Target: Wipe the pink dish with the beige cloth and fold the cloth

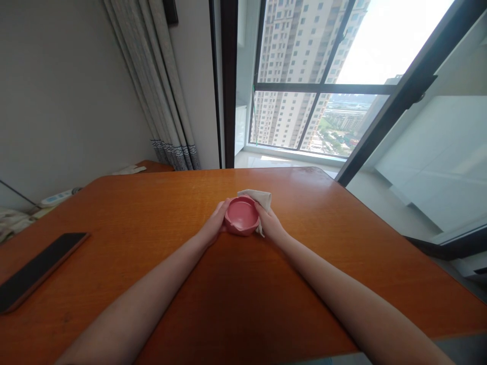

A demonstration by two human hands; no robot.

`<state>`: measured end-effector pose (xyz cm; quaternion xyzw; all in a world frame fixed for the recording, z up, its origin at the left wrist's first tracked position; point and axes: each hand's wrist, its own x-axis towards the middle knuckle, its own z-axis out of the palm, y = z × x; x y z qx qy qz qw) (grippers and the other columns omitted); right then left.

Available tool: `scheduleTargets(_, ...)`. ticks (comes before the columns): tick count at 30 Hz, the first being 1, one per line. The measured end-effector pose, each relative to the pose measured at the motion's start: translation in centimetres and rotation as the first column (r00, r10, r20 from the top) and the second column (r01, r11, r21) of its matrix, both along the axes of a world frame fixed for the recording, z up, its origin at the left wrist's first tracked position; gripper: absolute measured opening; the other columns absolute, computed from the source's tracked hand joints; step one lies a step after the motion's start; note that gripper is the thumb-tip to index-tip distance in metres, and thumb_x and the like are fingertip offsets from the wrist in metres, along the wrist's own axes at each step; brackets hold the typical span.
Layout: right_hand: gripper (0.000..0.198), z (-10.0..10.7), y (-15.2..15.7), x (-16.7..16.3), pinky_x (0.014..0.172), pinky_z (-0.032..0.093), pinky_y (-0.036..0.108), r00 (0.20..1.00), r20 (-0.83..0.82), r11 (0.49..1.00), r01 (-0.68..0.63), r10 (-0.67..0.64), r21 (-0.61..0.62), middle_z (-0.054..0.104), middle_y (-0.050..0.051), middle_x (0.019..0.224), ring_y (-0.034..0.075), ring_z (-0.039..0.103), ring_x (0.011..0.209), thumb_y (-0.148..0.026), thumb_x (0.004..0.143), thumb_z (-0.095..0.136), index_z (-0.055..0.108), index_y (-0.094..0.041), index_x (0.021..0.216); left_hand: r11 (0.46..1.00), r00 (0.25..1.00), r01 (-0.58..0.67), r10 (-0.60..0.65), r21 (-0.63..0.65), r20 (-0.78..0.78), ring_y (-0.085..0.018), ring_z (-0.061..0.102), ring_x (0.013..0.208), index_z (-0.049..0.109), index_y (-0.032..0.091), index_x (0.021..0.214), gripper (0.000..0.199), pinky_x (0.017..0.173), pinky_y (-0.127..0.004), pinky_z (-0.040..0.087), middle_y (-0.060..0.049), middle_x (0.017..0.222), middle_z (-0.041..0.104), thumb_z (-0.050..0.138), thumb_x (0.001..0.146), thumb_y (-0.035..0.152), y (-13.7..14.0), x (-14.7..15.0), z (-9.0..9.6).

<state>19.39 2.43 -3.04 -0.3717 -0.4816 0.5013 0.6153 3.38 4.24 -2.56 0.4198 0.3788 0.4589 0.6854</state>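
Table (pixel 152 213), window (pixel 292 119) beyond. Left hand (pixel 217 219) clasps bowl (pixel 242 215); right hand (pixel 269 221) pinches cloth (pixel 263 197) against it, fingertips mostly hidden; seemingly wiping; next stroke needs steady hold.

"How is the left arm (pixel 152 291) set?"

"Bare and stretched forward from the lower edge of the view, slanting up and to the right. The right arm (pixel 342 284) mirrors it, slanting up and to the left."

"And at their far ends?"

"The left hand (pixel 216 222) and the right hand (pixel 269 222) sit about level with each other, near but apart, palms turned inward."

"Wrists bent much?"

"Barely. The left wrist (pixel 200 241) and right wrist (pixel 287 244) carry on nearly straight from the forearms."

"What of the fingers (pixel 223 207)?"

"Curled in a grip on both sides; most are hidden from this angle."
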Motion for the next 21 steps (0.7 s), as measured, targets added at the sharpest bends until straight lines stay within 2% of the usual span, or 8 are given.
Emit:
scheduleTargets(3,0.046,0.5,-0.2,-0.2,0.106,0.036,0.040,0.999,-0.007,0.997,-0.036,0.035,-0.071,0.062,0.003,0.120,0.025,0.052,0.118,-0.052,0.078,0.058,0.063,-0.021,0.111,1.000,0.999,-0.017,0.018,0.011,-0.044,-0.023,0.058,0.104,0.062,0.020,0.109,0.048,0.084,-0.033,0.049,-0.007,0.111,0.064,0.057,0.075,0.054,0.1,0.2,-0.3)
scheduleTargets(5,0.051,0.6,-0.6,-0.6,0.105,0.037,0.040,1.000,-0.007,0.995,-0.004,0.004,-0.104,0.061,0.004,0.120,0.025,0.052,0.118,-0.057,0.077,0.055,0.061,-0.021,0.113,0.996,0.995,-0.093,0.092,0.010,0.022,-0.024,0.057,0.107,0.062,0.019,0.108,0.046,0.087,-0.033,0.048,-0.008,0.114,0.064,0.056,0.077,0.052,-0.1,0.6,-0.3)
scheduleTargets(8,0.056,0.6,-1.1,-1.3,0.108,0.033,0.040,0.995,0.045,0.995,0.086,-0.084,-0.042,0.055,0.002,0.128,0.022,0.046,0.124,-0.058,0.080,0.051,0.053,-0.024,0.124,0.989,0.974,-0.146,0.146,-0.010,0.176,-0.023,0.055,0.110,0.058,0.022,0.116,0.046,0.084,-0.036,0.051,-0.006,0.121,0.059,0.051,0.081,0.052,-0.6,1.1,0.3)
scheduleTargets(10,0.055,0.6,-1.3,-1.3,0.110,0.029,0.040,0.987,0.086,0.991,0.133,-0.135,0.032,0.050,0.001,0.134,0.020,0.041,0.127,-0.055,0.082,0.050,0.047,-0.027,0.129,0.996,0.970,-0.091,0.087,0.005,0.227,-0.023,0.055,0.109,0.053,0.025,0.120,0.047,0.082,-0.036,0.052,-0.006,0.125,0.056,0.054,0.080,0.049,-0.9,1.1,0.8)
scheduleTargets(13,0.050,0.7,-0.9,-0.5,0.111,0.027,0.041,0.979,0.104,0.979,0.162,-0.175,0.121,0.050,0.001,0.133,0.021,0.040,0.128,-0.050,0.084,0.049,0.048,-0.027,0.129,0.999,0.984,0.035,-0.038,0.021,0.175,-0.021,0.058,0.103,0.051,0.024,0.120,0.049,0.080,-0.036,0.053,-0.008,0.122,0.056,0.063,0.075,0.042,-1.4,0.9,1.5)
scheduleTargets(17,0.041,0.8,0.0,0.7,0.107,0.033,0.044,0.980,0.118,0.983,0.148,-0.160,0.104,0.061,0.002,0.120,0.024,0.051,0.118,-0.047,0.083,0.051,0.059,-0.024,0.116,0.992,0.986,0.124,-0.121,-0.027,0.112,-0.023,0.058,0.101,0.051,0.025,0.119,0.050,0.074,-0.038,0.055,-0.010,0.120,0.056,0.061,0.076,0.047,-1.5,0.6,1.8)
scheduleTargets(19,0.041,0.8,0.0,0.6,0.105,0.036,0.043,0.985,0.111,0.990,0.123,-0.130,0.071,0.062,0.003,0.119,0.024,0.053,0.115,-0.048,0.082,0.051,0.060,-0.023,0.113,0.997,0.995,0.057,-0.052,-0.051,0.082,-0.025,0.057,0.102,0.052,0.023,0.117,0.048,0.072,-0.036,0.055,-0.010,0.119,0.056,0.057,0.077,0.050,-1.4,0.8,1.5)
scheduleTargets(21,0.046,0.8,-0.5,-0.2,0.106,0.035,0.041,0.988,0.096,0.991,0.117,-0.122,0.057,0.059,0.003,0.123,0.022,0.049,0.120,-0.052,0.082,0.050,0.058,-0.023,0.117,0.996,0.995,-0.071,0.074,-0.047,0.072,-0.024,0.057,0.102,0.054,0.021,0.112,0.044,0.071,-0.034,0.055,-0.010,0.117,0.057,0.056,0.078,0.048,-1.3,1.1,1.0)
